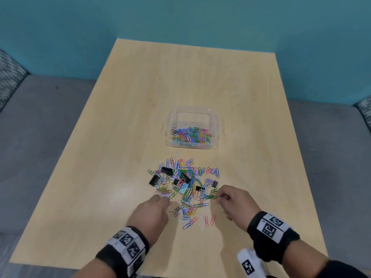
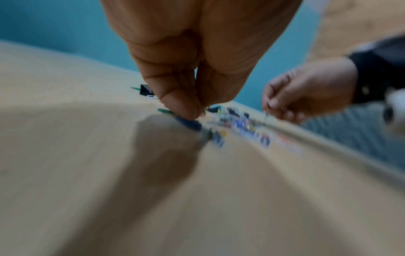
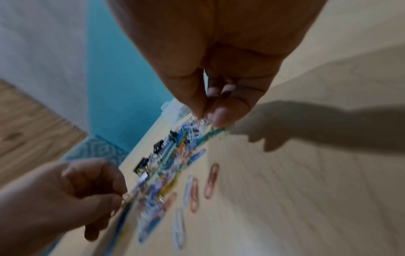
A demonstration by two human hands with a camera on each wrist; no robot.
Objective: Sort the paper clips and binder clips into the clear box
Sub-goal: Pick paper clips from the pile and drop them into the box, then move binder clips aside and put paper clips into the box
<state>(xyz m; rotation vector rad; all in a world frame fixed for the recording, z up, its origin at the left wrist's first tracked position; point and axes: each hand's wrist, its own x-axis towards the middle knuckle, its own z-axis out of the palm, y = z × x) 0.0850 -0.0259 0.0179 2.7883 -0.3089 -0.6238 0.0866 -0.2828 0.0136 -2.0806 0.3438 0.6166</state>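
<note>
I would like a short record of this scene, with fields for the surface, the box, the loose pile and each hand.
surface: light wooden table
clear box: open, beyond the pile, holds only coloured paper clips as far as visible
loose pile: mixed paper clips and binder clips, on the table between box and hands
left hand: fingertips pinched at the pile's near left edge; which clip it holds is too blurred to tell
right hand: pinches a paper clip at the pile's right edge

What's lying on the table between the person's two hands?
Loose coloured paper clips, the pile's near edge, lie between the left hand and right hand; the head view shows it.
</note>
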